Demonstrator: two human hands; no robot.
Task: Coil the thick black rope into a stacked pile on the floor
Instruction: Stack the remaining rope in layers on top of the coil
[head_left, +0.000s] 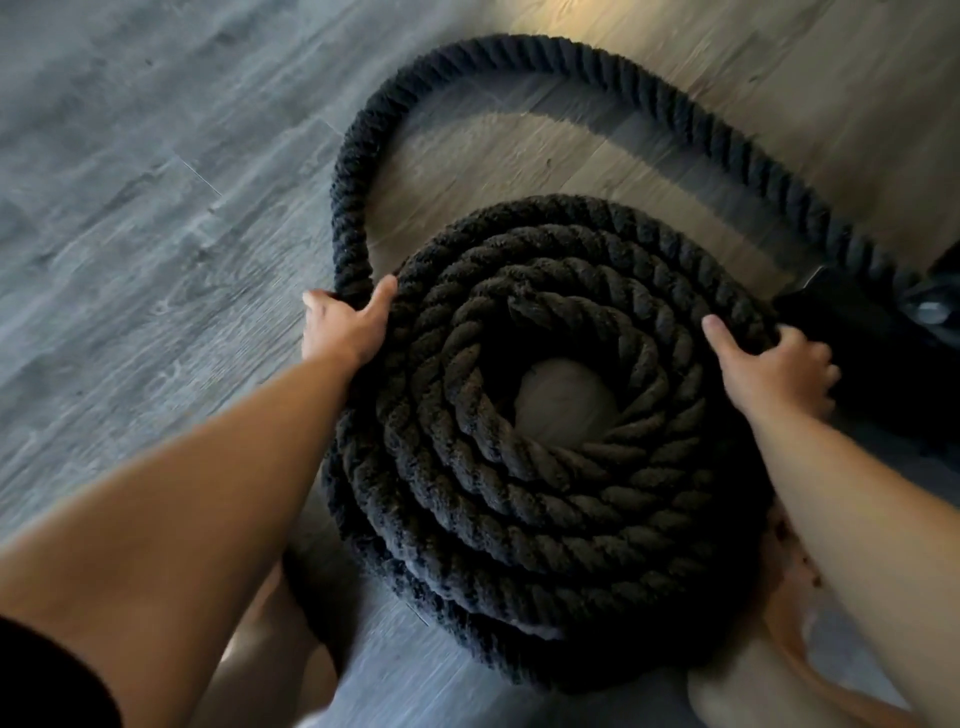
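The thick black rope (519, 467) lies coiled in a round stacked pile on the grey wood floor, with a small patch of floor showing in its middle. A loose length of the rope (467, 57) arcs away from the pile's left side, over the top and down to the right. My left hand (345, 325) grips the rope where the loose length meets the pile's left edge. My right hand (774, 369) is curled over the outer turn on the pile's right edge.
A dark object with a shiny metal part (924, 312) sits at the right edge, where the loose rope ends. My bare legs (275, 649) are at the bottom, on either side of the pile. Grey plank floor (130, 208) stretches to the left.
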